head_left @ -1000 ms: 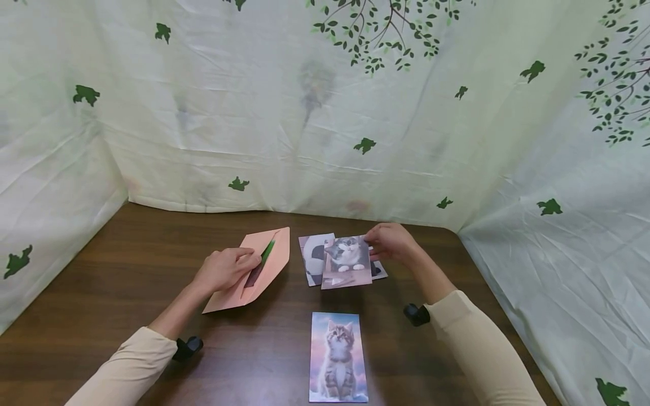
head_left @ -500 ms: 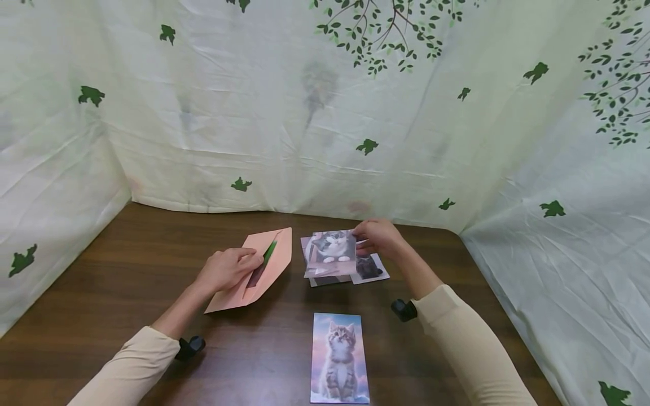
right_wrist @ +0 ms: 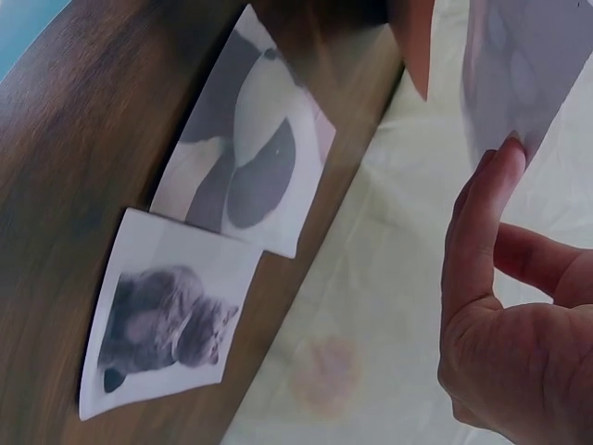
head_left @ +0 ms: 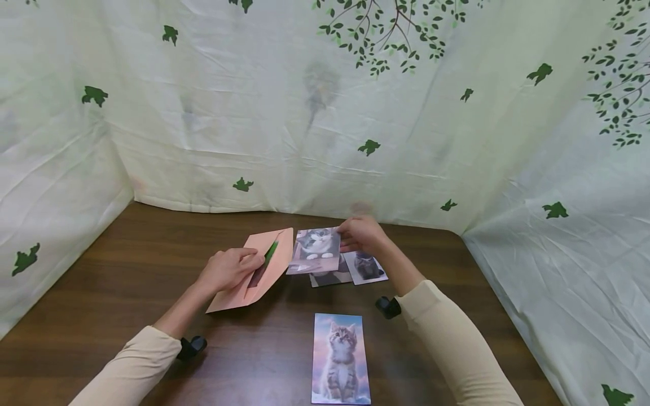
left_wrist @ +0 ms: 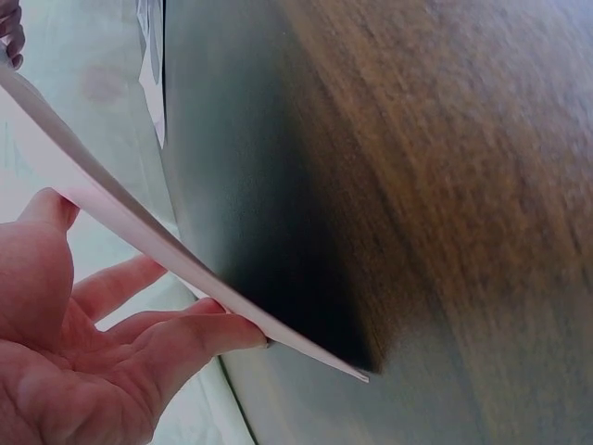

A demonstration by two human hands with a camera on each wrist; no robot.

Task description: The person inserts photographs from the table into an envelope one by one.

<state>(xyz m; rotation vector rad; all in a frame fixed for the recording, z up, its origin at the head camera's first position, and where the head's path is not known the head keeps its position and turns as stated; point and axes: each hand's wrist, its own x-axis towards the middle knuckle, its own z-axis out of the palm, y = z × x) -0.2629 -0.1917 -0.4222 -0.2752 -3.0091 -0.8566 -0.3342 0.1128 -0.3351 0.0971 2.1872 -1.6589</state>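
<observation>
In the head view my left hand (head_left: 228, 272) holds a pink envelope (head_left: 278, 264), tilted up from the table. Its slit gapes, and something dark with a green end (head_left: 271, 251) shows inside. My right hand (head_left: 363, 233) pinches the right edge of a photo card of a grey-and-white cat (head_left: 316, 248). That card hangs close to the envelope's right side. Beneath and beside it lie a grey-and-white picture card (right_wrist: 243, 153), partly covered in the head view, and a card with a dark grey cat (right_wrist: 171, 324). The left wrist view shows fingers (left_wrist: 199, 334) against the envelope's edge.
Nearer the person, a tall card with a tabby kitten on a pink-blue sky (head_left: 341, 361) lies on the brown wooden table (head_left: 244, 361). A pale cloth (head_left: 284, 113) printed with leaves and birds hangs behind and at both sides.
My right hand has carried the grey-and-white cat card left, from over the other cards to beside the envelope, uncovering the dark grey cat card. The left hand and envelope stay nearly still.
</observation>
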